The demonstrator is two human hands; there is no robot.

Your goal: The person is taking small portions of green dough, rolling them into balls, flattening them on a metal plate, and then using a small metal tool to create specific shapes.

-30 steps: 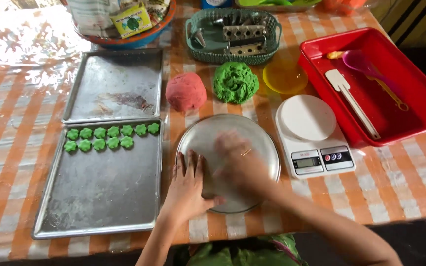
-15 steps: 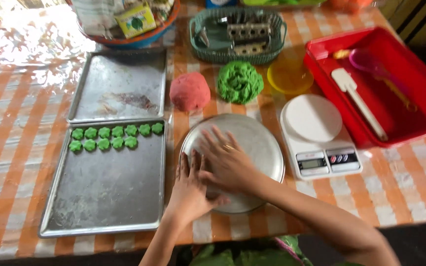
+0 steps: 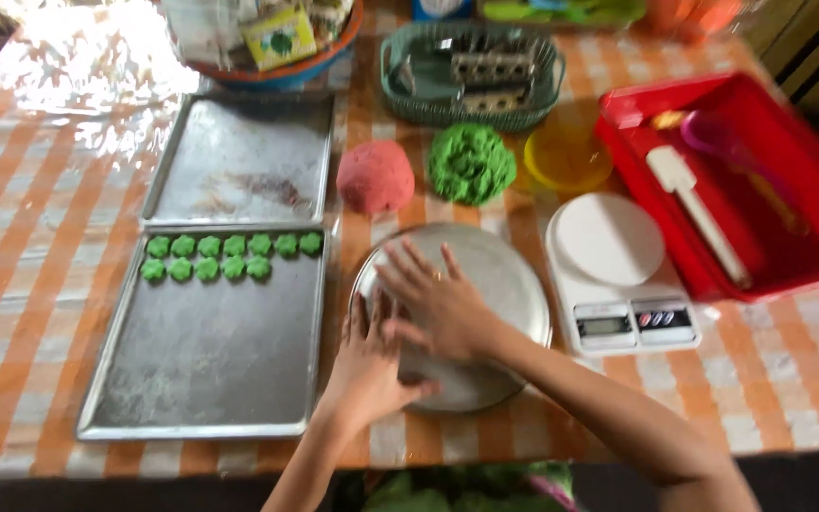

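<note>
The person's right hand (image 3: 438, 301) is lying flat, fingers spread, on the round metal plate (image 3: 504, 275) in front of them, palm down and gripping nothing. The left hand (image 3: 369, 356) is resting open at the plate's left rim, its fingers pointing away from the body and just touching the right hand's thumb side. Whatever may be lying under the palms is hidden.

The plate is sitting on the checked tablecloth (image 3: 21, 246) between a baking tray (image 3: 201, 379) carrying two rows of small green cookies (image 3: 229, 258) and a white kitchen scale (image 3: 618, 275). Beyond the plate, a red dough ball (image 3: 375, 177) and a green dough lump (image 3: 471, 163) are lying side by side, well clear of both hands.
</note>
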